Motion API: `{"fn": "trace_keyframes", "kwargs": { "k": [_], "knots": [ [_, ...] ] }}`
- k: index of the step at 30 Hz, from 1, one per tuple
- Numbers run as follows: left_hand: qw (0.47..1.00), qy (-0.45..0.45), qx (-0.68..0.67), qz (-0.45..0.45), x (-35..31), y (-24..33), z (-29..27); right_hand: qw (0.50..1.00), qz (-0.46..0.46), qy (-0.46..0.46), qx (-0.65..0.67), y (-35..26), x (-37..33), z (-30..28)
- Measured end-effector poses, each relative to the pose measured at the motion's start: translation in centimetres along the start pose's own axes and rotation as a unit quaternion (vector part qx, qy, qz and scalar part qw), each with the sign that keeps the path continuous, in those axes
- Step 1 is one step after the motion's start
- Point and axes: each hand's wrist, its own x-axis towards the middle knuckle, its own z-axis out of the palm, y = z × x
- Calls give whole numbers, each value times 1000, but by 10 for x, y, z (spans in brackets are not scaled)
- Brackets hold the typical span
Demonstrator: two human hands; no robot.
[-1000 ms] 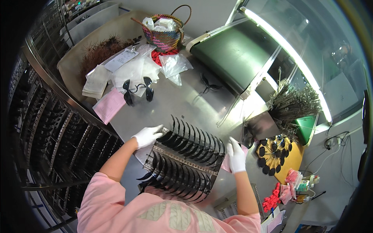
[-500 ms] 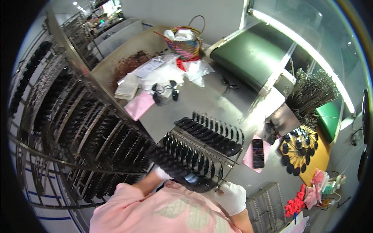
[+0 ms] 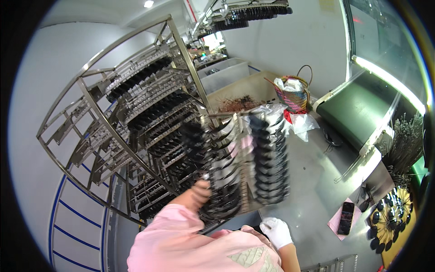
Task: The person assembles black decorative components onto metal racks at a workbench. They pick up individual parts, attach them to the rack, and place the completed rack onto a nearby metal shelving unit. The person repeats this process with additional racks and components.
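Note:
A metal rack (image 3: 245, 188) carrying two rows of glossy black lens-like pieces is held up in front of me, tilted, and smeared by motion. My right hand (image 3: 277, 232), in a white glove, is closed at the rack's near lower corner. Beside the left row is my left hand (image 3: 199, 191), blurred; its fingers are partly hidden behind the black pieces, so their grip cannot be made out.
A tall metal shelf frame (image 3: 149, 170) with more loaded racks stands on the left. On the metal table (image 3: 308, 181) lie a phone (image 3: 345, 217) and plastic bags (image 3: 302, 127). A woven basket (image 3: 292, 97) and a green conveyor belt (image 3: 362, 106) are farther back.
My view has swung left, bringing the shelf frame more fully into sight. The rack has been raised and turned, its rows now running away from me. My left hand has come up with it.

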Motion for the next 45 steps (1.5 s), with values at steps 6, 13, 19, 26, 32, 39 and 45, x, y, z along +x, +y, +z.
{"fn": "trace_keyframes", "kwargs": {
  "k": [6, 13, 19, 26, 32, 39, 45],
  "knots": [
    [948, 112, 298, -14, -191, 47, -47, 980, -56, 52, -183, 50, 36, 48],
    [654, 359, 649, -150, -359, 4, -67, 974, -22, 48, -218, 36, 37, 46],
    [492, 482, 717, -106, -411, 20, -83, 974, -5, 27, -227, 37, 35, 48],
    [506, 449, 734, -65, -393, 69, -126, 975, 12, 27, -218, 35, 34, 48],
    [523, 413, 742, -67, -408, 95, -143, 974, 28, 17, -226, 34, 36, 50],
    [528, 421, 736, -35, -428, 106, -157, 973, 48, 4, -224, 41, 36, 58],
    [426, 598, 679, -6, -390, 128, -221, 970, 31, 25, -240, 46, 35, 62]
  ]
}}
